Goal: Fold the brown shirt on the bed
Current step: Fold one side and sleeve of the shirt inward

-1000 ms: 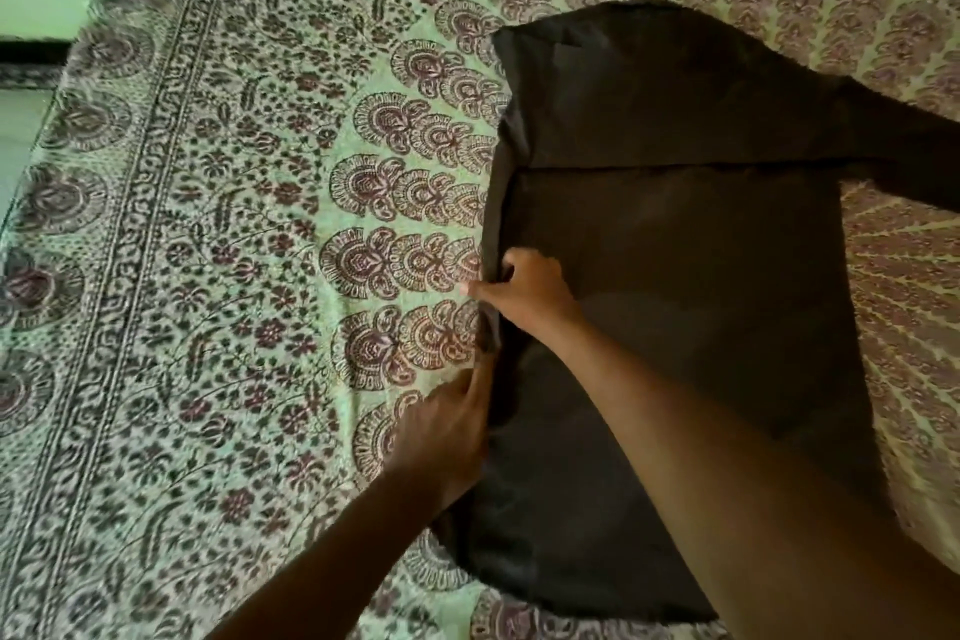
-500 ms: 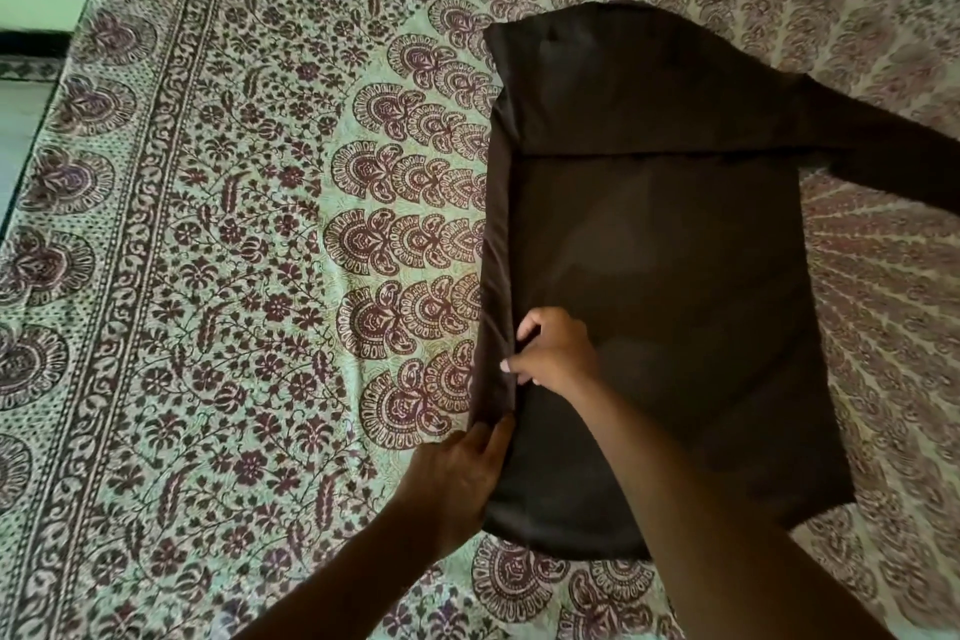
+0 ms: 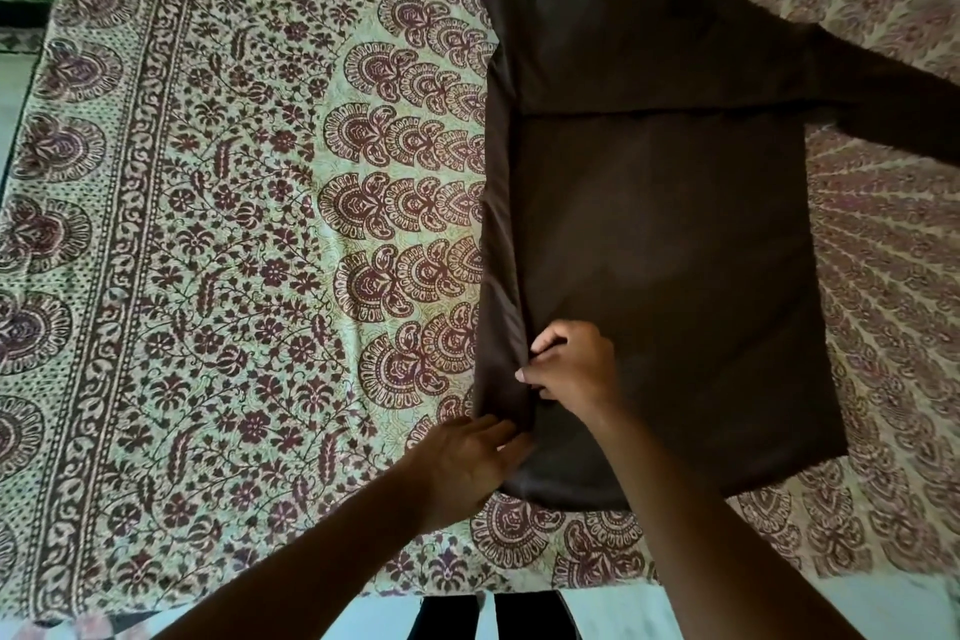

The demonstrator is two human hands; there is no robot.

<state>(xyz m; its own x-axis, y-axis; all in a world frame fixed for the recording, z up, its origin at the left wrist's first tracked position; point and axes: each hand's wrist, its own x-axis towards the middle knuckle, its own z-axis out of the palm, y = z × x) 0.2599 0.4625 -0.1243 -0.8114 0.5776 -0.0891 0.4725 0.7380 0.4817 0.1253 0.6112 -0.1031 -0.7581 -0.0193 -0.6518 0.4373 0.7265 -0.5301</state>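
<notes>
The brown shirt (image 3: pixel 660 234) lies flat on the bed, its left sleeve folded in along the left side and its right sleeve stretched out to the right edge of the view. My right hand (image 3: pixel 569 366) pinches the folded left edge of the shirt near the hem, fingers curled. Just below it, my left hand (image 3: pixel 465 465) rests at the shirt's lower left corner, with its fingertips on the fabric; whether it grips the cloth I cannot tell.
A patterned maroon and pale green bedspread (image 3: pixel 218 276) covers the bed. The bed's near edge (image 3: pixel 363 603) runs along the bottom, with pale floor below it. A strip of floor shows at the far left.
Both hands have slid down the shirt's left edge toward the hem. The view has pulled back, and the bed's near edge now shows.
</notes>
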